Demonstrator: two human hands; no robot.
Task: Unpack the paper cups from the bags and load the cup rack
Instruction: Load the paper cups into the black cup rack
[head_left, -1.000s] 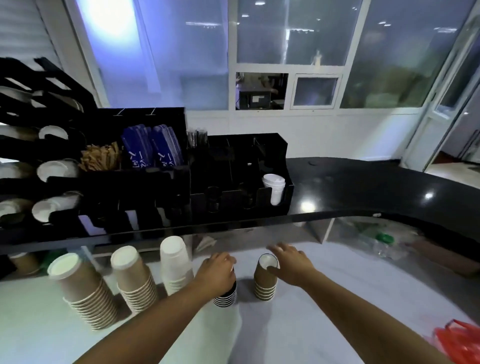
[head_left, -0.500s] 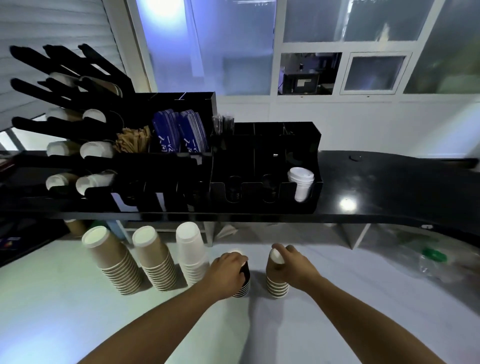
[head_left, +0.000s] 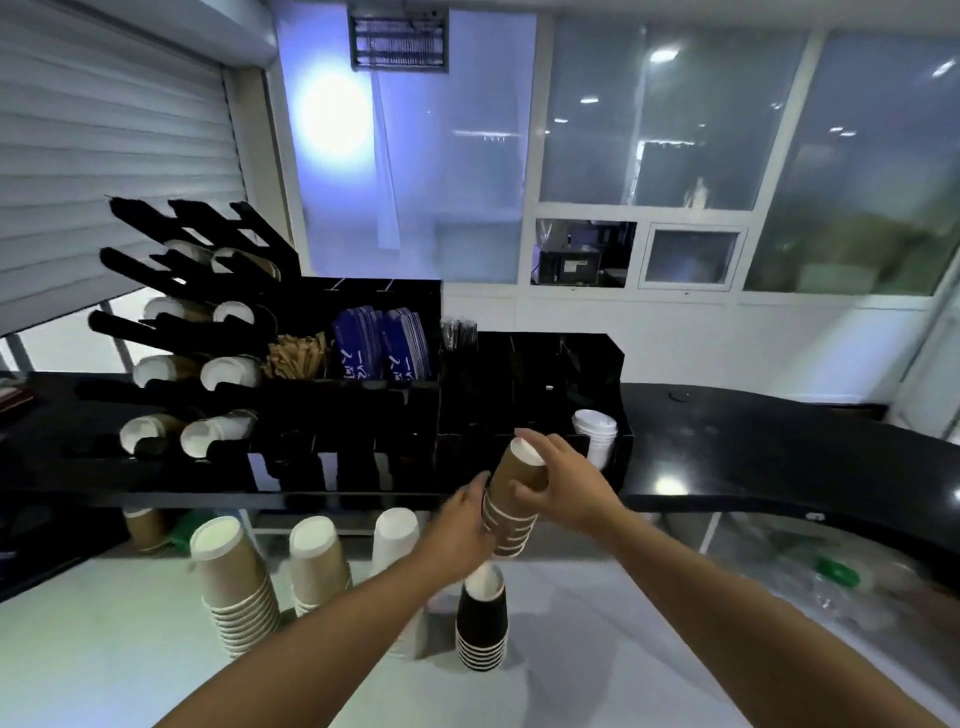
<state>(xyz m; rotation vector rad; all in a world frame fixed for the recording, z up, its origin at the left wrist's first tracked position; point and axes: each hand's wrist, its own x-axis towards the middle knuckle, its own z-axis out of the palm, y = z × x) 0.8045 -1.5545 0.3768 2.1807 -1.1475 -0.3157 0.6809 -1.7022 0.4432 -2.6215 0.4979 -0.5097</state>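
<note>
A small stack of brown paper cups (head_left: 511, 499) hangs upside down in the air in front of the black counter. My right hand (head_left: 563, 480) grips its upper part. My left hand (head_left: 460, 532) holds its lower, ribbed end from the left. Below them a stack of black cups (head_left: 482, 621) stands upside down on the white lower surface. The black cup rack (head_left: 171, 332) stands at the left on the counter, with several of its slanted slots holding cups.
Three taller upside-down cup stacks (head_left: 236, 587) stand on the white surface at the left. A black organiser (head_left: 530, 384) holds blue packets, wooden stirrers and white lids (head_left: 595, 431). The black counter (head_left: 779, 457) curves away right. Clear plastic bags (head_left: 831, 577) lie underneath.
My right hand has lifted the brown cup stack off the white surface. My left hand left the black stack and moved up onto the brown one. The view has tilted upward.
</note>
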